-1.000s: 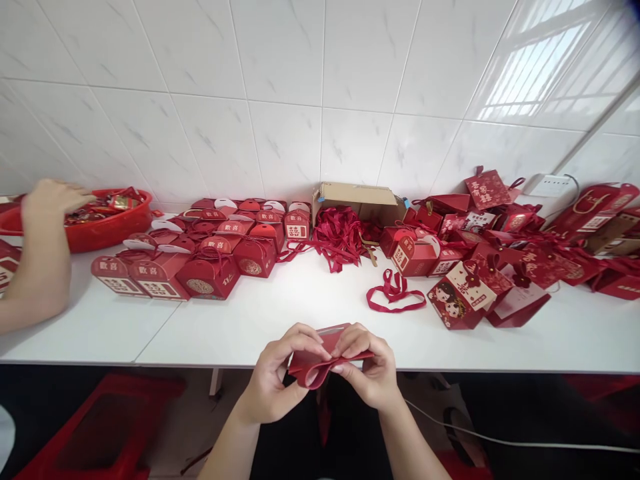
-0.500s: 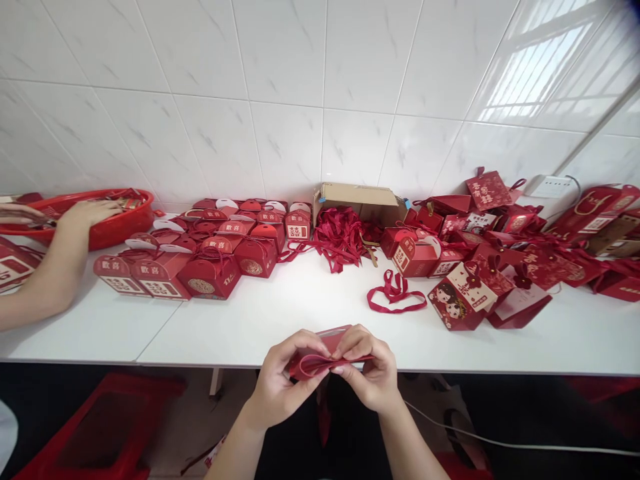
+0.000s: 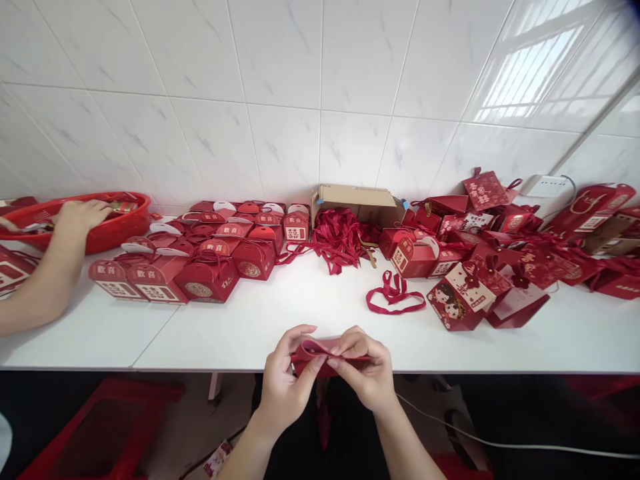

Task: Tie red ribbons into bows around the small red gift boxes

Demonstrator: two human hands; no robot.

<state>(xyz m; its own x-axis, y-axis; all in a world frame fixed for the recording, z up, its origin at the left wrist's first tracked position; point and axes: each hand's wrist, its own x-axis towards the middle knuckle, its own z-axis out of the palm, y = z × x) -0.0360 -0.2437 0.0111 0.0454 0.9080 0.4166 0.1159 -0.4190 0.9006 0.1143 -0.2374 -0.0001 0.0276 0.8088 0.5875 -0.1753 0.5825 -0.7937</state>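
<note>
Over the table's front edge, a small red gift box [image 3: 320,347] is held between both my hands, its top edges pinched together. My left hand [image 3: 293,377] grips its left side, with the thumb on the near face and the index finger raised behind. On the right, the thumb and fingers of my right hand [image 3: 365,367] press on the box's upper edge near the middle. A curled flap shows between the hands; the lower part of the box is mostly hidden. Beyond them lies a loose red ribbon [image 3: 395,297] on the white table [image 3: 300,303].
Rows of red gift boxes [image 3: 207,270] stand at left, more red boxes [image 3: 465,297] at right. A cardboard box [image 3: 357,195] spills red ribbons [image 3: 337,237]. At far left, a co-worker's hand [image 3: 83,217] reaches into a red basin [image 3: 115,237]. A red stool [image 3: 110,427] stands below.
My left index finger has lifted from the box's top, and the box has tipped so its curled flap shows higher. The co-worker's hand has shifted slightly in the basin.
</note>
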